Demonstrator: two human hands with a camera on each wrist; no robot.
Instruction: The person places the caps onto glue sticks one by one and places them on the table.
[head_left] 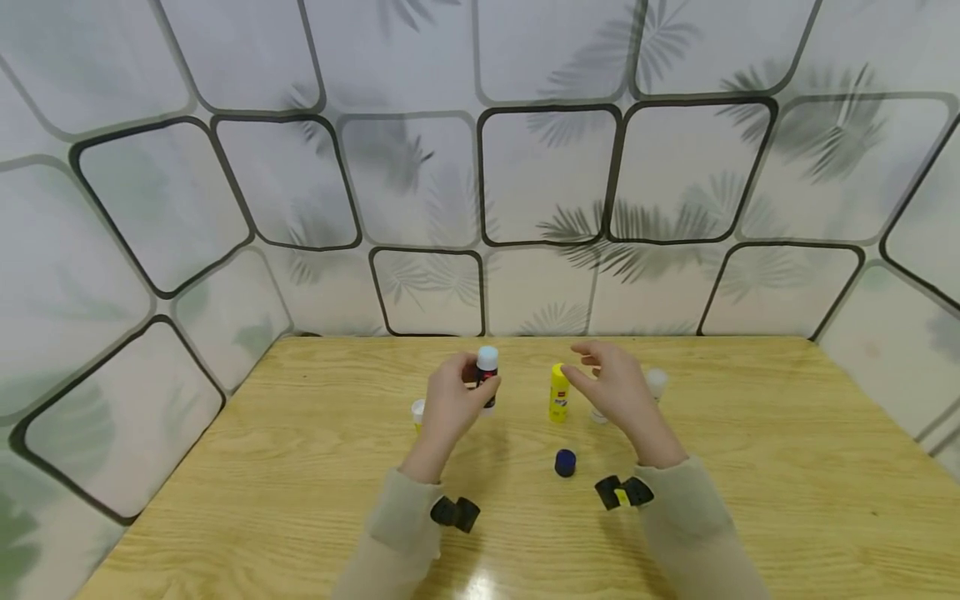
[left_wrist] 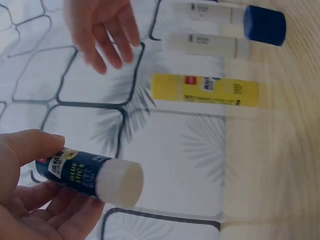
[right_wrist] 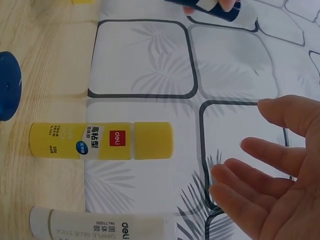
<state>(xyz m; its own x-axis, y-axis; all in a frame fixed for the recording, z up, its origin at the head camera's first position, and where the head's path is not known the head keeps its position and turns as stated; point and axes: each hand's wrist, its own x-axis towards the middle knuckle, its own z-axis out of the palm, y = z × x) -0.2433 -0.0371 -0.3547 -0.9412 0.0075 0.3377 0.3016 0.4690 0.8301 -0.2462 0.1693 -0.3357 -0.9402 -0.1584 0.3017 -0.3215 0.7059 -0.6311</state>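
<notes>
My left hand (head_left: 452,400) grips a dark blue glue stick (left_wrist: 75,172) with a pale cap on top, holding it upright above the table. Its other end, white (left_wrist: 120,182), points down. To the right, my right hand (head_left: 617,390) hovers with fingers spread and nothing in them. Nearest to it is a yellow glue stick (right_wrist: 100,141), standing upright on the table. A dark blue cap (head_left: 566,462) lies in front of that stick. Two white glue sticks (left_wrist: 205,45) stand behind and beside my right hand, partly hidden in the head view.
A small yellow item with a white top (head_left: 417,410) stands left of my left hand, mostly hidden by it. The wooden table (head_left: 262,467) ends at a patterned curtain (head_left: 547,175) at the back, which also wraps round both sides.
</notes>
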